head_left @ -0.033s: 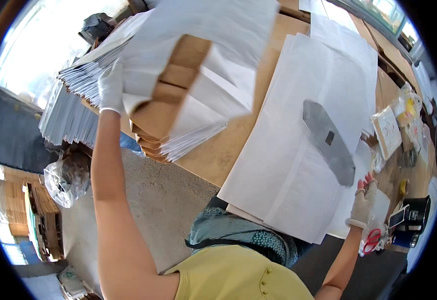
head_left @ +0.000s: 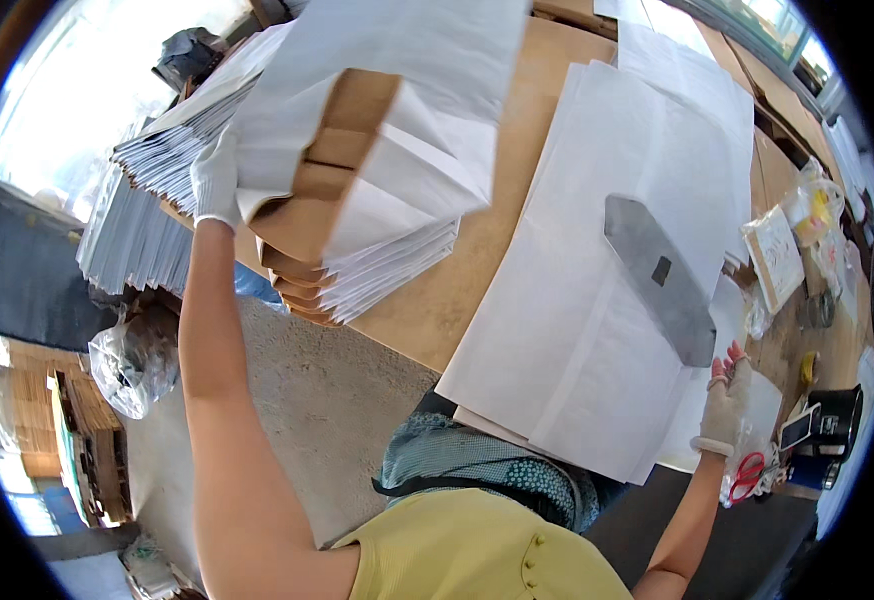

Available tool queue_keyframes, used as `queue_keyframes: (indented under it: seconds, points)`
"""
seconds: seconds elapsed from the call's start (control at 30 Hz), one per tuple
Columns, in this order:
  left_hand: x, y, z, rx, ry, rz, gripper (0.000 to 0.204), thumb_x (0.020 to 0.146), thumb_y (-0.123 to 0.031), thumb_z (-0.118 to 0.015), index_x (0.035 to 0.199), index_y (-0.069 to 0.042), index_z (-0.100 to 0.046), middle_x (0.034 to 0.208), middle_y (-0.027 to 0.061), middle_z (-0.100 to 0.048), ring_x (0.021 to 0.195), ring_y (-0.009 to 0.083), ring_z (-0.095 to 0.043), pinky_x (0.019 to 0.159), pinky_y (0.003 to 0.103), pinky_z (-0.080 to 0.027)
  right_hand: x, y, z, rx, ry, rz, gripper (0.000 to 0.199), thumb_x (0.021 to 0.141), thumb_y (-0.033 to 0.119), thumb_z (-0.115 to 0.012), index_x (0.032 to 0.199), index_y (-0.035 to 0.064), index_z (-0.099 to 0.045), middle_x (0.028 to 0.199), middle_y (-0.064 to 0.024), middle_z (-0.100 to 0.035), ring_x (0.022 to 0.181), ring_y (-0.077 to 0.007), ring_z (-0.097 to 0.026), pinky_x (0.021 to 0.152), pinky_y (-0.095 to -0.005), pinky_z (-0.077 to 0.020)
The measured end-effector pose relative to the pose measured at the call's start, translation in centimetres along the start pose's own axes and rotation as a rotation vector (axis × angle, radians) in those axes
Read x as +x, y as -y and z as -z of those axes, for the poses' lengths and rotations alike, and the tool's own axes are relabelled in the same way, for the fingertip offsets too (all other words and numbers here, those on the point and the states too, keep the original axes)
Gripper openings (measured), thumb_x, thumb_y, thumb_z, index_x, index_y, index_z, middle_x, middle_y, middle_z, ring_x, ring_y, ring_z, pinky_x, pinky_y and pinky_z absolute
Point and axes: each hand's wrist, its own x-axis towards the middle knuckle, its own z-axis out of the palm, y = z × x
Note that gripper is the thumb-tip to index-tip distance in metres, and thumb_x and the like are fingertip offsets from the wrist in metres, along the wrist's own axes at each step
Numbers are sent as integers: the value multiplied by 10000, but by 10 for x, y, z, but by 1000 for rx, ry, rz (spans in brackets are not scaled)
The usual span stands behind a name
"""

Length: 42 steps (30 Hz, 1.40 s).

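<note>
Though I cannot tell if the left hand (head_left: 216, 180) pinches the top paper sack (head_left: 362, 125), align its edge with the stack (head_left: 397, 272).
Sack: eleven o'clock; right hand (head_left: 725, 402): four o'clock, fingers loosely extended, beside the grey metal plate (head_left: 651, 247).

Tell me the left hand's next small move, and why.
Probably settle the top white-and-brown paper bag flat onto the stacked bags beneath: the left hand is at its left edge, and its near left corner curls up rather than lying flat.
</note>
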Motion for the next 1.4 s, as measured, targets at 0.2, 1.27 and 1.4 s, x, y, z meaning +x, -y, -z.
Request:
queue_keyframes:
  seconds: [0.2, 1.27, 1.4]
  points:
    - [33, 105, 37, 615, -35, 81, 438, 1020, -408, -660, 1171, -11, -766, 994, 139, -746, 963, 217, -676, 922, 367, -525, -55, 36, 14, -390, 316, 101, 644, 865, 55, -789, 1471, 64, -570, 1402, -169, -612, 1213, -318, -632, 1065, -406, -499]
    - [-297, 67, -121, 159, 904, -210, 502, 773, -185, -909, 1168, -14, -649, 1157, 96, -610, 1039, 211, -632, 937, 382, -542, -45, 29, 4, 110, -101, -408, 195, 1076, 223, -630, 1059, 33, -669, 889, 34, -565, 842, -74, -492, 743, -242, -406]
    - [-326, 47, -138, 347, 718, -66, 668, 711, -203, -961, 1212, 10, -574, 1183, 104, -564, 1090, 222, -591, 962, 382, -517, -70, -40, -20, 387, -123, -595, 241, 1075, 276, -646, 1088, 39, -689, 922, 37, -620, 865, -75, -540, 768, -250, -446]
